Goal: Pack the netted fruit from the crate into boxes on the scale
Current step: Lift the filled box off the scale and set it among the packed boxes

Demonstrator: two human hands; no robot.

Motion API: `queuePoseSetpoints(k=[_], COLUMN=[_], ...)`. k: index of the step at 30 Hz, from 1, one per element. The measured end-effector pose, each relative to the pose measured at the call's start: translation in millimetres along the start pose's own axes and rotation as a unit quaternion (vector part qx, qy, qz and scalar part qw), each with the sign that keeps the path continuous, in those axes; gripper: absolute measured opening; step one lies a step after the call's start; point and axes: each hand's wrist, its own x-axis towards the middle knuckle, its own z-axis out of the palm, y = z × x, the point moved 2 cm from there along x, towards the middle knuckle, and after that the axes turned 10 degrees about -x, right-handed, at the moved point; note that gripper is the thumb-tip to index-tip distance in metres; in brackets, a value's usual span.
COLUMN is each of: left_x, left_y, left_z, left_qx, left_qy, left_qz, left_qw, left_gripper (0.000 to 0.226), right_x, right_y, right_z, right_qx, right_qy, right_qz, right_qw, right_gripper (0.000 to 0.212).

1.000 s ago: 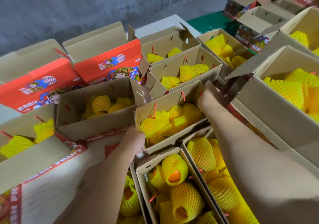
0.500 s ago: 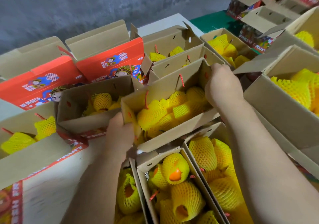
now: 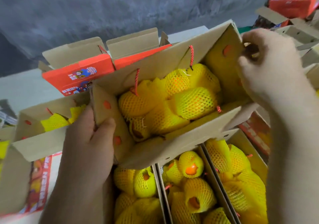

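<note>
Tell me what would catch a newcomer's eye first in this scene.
The open brown cardboard box at the centre, full of orange fruit in yellow foam netting, held at both ends by the left hand and right hand. Below it sit more open boxes of netted fruit; red printed cartons stand behind.

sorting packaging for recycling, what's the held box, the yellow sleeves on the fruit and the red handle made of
Held box: plain brown cardboard, matte, folded flaps.
Yellow sleeves: likely foam mesh, soft open netting.
Red handle: seemingly twisted cord, material unclear.
</note>
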Motion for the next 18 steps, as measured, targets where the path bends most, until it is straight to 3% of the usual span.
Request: queuePoseSetpoints(k=[2,5,8,11,18], left_x=[-4.4,-13.5,-32.4,-49.7,-118.8], left_y=[11.2,19.7,13.9,1.3,-53.8], left_z=[-20.5,-54.7,-90.4,-129.8,-253.6], left_qx=[0.007,0.03,0.039,0.066,0.089], left_qy=[0.019,0.045,0.087,0.126,0.153], left_qz=[0.038,0.069,0.065,0.058,-0.034], left_qw=[0.999,0.996,0.993,0.988,0.984], left_gripper=[0.027,0.031,0.036,0.039,0.034], right_x=[-12.4,-36.5,-64.6,-94.5,-181.0], right_y=[-7.5,-26.9,-53.1,-84.4,-167.7], right_z=[-19.1,-26.8,-12.9,7.8,27.2], right_qx=[0.088,0.236,0.342,0.353,0.379], right_qy=[0.0,-0.013,-0.09,-0.181,-0.22], right_qz=[-0.028,0.006,0.036,0.007,-0.076], right_qw=[0.996,0.972,0.935,0.918,0.896], right_gripper=[0.031,0.033,0.042,0.057,0.063])
